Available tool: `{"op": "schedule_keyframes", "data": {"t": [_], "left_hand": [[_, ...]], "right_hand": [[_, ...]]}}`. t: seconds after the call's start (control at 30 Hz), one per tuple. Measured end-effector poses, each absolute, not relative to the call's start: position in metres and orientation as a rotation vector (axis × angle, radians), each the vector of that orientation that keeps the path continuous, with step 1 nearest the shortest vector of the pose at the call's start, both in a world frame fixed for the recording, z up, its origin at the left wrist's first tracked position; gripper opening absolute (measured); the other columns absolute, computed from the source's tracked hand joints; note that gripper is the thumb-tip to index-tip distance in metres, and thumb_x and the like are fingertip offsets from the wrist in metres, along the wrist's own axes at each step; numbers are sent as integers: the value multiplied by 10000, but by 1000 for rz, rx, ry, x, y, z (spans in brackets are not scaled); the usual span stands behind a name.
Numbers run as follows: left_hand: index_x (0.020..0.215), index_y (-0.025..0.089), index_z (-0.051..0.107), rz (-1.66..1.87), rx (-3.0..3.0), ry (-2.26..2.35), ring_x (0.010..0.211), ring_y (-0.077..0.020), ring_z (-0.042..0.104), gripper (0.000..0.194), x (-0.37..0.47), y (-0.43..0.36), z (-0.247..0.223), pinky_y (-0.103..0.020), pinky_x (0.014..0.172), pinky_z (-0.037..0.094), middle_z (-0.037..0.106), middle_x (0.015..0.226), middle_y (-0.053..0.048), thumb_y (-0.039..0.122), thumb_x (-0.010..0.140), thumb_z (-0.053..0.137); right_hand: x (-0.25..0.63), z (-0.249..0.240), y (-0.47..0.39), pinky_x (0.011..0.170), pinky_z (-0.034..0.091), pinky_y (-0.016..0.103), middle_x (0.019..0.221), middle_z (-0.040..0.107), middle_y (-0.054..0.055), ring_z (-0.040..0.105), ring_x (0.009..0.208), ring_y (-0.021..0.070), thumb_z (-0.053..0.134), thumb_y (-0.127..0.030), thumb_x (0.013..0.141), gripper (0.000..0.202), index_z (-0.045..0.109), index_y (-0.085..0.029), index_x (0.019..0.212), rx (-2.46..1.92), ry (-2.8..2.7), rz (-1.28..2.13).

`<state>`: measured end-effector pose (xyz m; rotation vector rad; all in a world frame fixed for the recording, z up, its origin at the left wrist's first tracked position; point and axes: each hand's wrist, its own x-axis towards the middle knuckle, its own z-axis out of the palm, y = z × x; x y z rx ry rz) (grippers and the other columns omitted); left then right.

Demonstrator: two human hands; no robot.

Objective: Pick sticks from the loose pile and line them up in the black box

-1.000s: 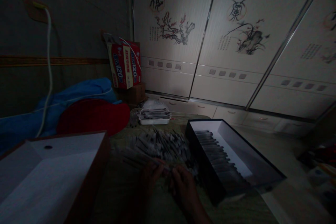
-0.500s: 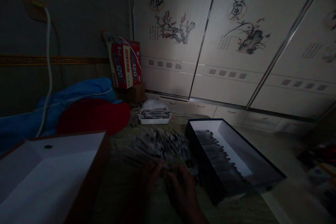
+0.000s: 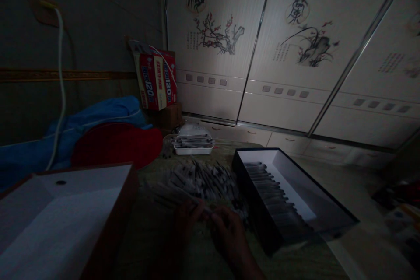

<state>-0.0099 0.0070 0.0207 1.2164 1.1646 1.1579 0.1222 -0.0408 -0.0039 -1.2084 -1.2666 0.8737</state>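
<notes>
White sliding wardrobe doors (image 3: 216, 61), painted with flowering plants, fill the far side of this dim room. Before them is the bench (image 3: 229, 151). At left sits an open reddish-brown box (image 3: 120, 201) with a pale lining; at right, an open black box (image 3: 251, 201) holds a row of slim dark sticks (image 3: 272, 192). Between the boxes spreads a loose heap of similar sticks (image 3: 206, 179), with a small white tray (image 3: 193, 151) of more beyond it. I see the left hand (image 3: 187, 216) and right hand (image 3: 229, 227) near each other just this side of the heap, fingers of both pinching one pale, slender stick (image 3: 207, 211); its finer detail is lost in shadow.
</notes>
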Motion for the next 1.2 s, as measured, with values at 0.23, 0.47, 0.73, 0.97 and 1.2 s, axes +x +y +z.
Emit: {"op": "schedule_keyframes", "data": {"t": [0.23,0.47,0.73,0.97,1.2], "left_hand": [[574,207,633,1185,1168,1194,548,-200,633,225,-6,10,14,-282,545,497,660,522,-17,427,621,640],[710,173,649,1198,1202,1137,600,-198,649,214,-9,6,12,-295,594,508,685,598,-18,378,655,617],[727,177,636,1196,1229,1059,550,-167,635,166,-9,5,15,-264,561,498,675,563,1,333,674,615],[715,182,634,1177,1255,1038,565,-180,647,185,-8,6,10,-275,567,508,686,579,-10,360,665,642],[728,182,637,1178,1316,1040,584,-192,657,178,-9,10,-1,-287,586,511,689,591,-20,355,688,629]], "right_hand": [[121,6,-47,543,381,192,659,607,-8,541,595,124,517,-299,839,165,618,-181,782,-1340,-1429,583],[123,4,-47,590,402,193,727,637,8,572,666,137,475,-312,869,204,631,-192,818,-1288,-1442,625],[123,1,-44,527,349,203,620,573,2,516,567,123,419,-357,896,315,578,-187,684,-1323,-1448,604],[117,-8,-41,414,293,202,469,455,-36,415,410,94,365,-537,876,461,496,-195,596,-1301,-1225,880],[115,-7,-38,387,263,207,381,380,-54,335,346,78,370,-636,828,555,448,-199,493,-1202,-1072,1192]]}}
